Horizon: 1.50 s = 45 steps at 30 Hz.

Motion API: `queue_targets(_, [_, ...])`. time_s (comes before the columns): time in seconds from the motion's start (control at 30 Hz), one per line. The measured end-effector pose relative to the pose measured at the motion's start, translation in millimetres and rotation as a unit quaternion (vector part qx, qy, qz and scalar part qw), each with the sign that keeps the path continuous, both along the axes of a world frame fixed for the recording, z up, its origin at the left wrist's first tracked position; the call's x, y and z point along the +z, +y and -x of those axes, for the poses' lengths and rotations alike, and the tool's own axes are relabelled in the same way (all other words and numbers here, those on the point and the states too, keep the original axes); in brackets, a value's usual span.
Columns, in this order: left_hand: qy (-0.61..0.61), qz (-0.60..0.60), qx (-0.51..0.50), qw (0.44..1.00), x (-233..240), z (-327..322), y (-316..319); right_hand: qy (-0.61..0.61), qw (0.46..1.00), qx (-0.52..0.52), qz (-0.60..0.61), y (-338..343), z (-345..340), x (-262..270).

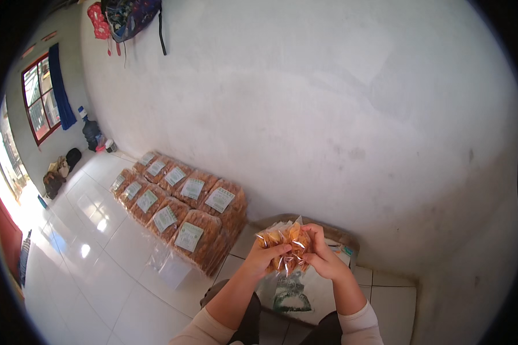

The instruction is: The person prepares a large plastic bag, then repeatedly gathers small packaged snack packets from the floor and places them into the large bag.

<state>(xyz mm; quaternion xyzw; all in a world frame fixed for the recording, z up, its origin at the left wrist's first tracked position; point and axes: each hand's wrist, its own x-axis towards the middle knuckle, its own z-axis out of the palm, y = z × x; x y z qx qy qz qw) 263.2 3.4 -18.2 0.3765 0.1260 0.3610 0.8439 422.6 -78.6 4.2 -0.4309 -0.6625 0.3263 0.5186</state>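
Note:
Between my hands is a bunch of small clear plastic packets (280, 261) filled with orange-brown fried snacks. My left hand (261, 259) grips the bunch from the left, its thumb laid across the front. On the other side, my right hand (326, 258) holds the packets with thumb and fingers at their right edge. How many packets there are cannot be told. Beneath them, close to my knees, is a low brown-rimmed tray or table (339, 230). A white plastic sack or sheet (323, 297) with dark green print covers much of its surface.
Large clear bags of brown snacks (198, 215), bearing printed labels, stand stacked in two rows left of the tray, along the white wall (306, 129). A water jug (90, 131) and some bags (56, 177) sit farther left on the tiled floor (125, 276). A backpack (136, 19) hangs above.

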Motion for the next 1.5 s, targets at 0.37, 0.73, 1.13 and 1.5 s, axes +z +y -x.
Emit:
queue_targets(0.37, [0.013,-0.018,-0.001,1.000,-2,10,-4,0.206,0.976,-0.072,-0.006,1,28,-24])
queue_targets(0.73, [0.007,-0.083,-0.044,0.996,1,9,-6,0.399,0.905,0.075,0.131,0,36,-49])
queue_targets(1.13, [0.210,-0.335,0.135,0.909,-46,2,10,0.379,0.906,0.088,0.165,3,26,-63])
queue_targets(1.5, [0.153,-0.161,0.193,0.956,-38,-19,-20,0.285,0.956,-0.050,0.049,15,29,-55])
